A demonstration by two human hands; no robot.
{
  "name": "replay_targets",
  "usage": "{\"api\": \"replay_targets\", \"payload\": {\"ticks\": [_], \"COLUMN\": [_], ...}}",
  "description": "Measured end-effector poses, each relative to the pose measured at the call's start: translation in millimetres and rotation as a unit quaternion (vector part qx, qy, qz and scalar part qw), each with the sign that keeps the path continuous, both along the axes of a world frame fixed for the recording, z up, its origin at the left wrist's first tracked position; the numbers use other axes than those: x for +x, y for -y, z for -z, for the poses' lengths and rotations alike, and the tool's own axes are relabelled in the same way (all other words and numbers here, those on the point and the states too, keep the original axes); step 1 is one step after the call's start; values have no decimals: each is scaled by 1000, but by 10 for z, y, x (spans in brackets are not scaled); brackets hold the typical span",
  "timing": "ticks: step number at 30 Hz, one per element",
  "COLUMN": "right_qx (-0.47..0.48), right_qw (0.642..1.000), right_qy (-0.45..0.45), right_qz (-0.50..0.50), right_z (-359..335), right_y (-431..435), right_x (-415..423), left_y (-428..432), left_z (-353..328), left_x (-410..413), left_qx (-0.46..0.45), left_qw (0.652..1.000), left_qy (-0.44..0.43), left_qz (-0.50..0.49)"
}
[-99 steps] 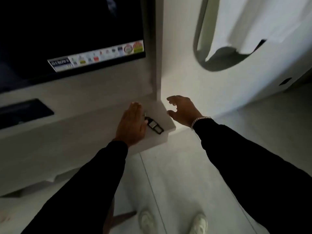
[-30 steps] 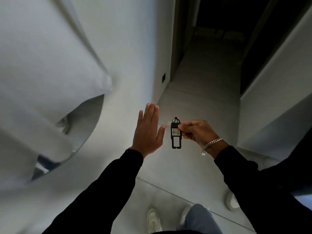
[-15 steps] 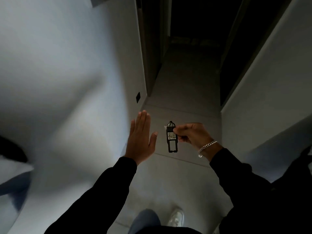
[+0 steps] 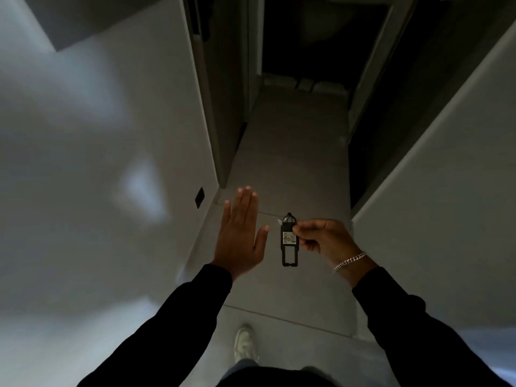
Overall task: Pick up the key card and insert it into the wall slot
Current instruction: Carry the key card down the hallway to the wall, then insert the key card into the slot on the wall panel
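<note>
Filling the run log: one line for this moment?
right hand: pinching key card | left hand: open, empty | slot: not inserted

**Card off the shelf, carried into the hallway**

A few seconds back the key card [image 4: 289, 241] lay on a white shelf under the TV, with both hands reaching over it. Now it hangs upright from the right hand [image 4: 325, 239], pinched at its top, its label facing up at us. The left hand [image 4: 240, 236] has come off the shelf and is raised flat, fingers together, just beside the card without touching it. The view has swung off the TV and mirror to a corridor; over the last second the dark wall plate [image 4: 199, 197] on the left has drawn nearer, and a doorway now shows ahead.
</note>
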State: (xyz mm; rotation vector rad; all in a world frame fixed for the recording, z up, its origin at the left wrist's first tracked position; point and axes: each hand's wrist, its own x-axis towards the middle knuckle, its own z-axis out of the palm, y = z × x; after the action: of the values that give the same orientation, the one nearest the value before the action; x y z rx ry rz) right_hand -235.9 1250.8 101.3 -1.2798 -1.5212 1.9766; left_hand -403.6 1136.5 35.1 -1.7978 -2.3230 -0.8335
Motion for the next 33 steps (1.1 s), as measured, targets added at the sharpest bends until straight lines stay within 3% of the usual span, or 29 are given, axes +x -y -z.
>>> {"api": "replay_targets", "payload": {"ticks": [9, 14, 20, 27, 33], "right_qx": [-31, -46, -1, -44, 2], "right_qw": [999, 995, 977, 952, 916], "right_qy": [-17, -13, -15, -39, -58], "right_qz": [-16, -91, -212, -300, -398], "right_z": [118, 128, -220, -305, -607], "right_y": [-1510, -2387, -3197, -3510, -3487], "right_x": [-484, -929, -1740, -2935, -3782], "left_y": [-1435, -2028, -2428, -2495, -2484], "left_z": [62, 77, -244, -354, -690], "left_x": [-424, -679, -1128, -1829, -2392], "left_qx": [-20, -8, 20, 75, 117], "left_qw": [1000, 991, 955, 912, 881], "left_qy": [2, 21, 23, 10, -23], "left_qz": [-24, -135, -295, -404, -458]}}
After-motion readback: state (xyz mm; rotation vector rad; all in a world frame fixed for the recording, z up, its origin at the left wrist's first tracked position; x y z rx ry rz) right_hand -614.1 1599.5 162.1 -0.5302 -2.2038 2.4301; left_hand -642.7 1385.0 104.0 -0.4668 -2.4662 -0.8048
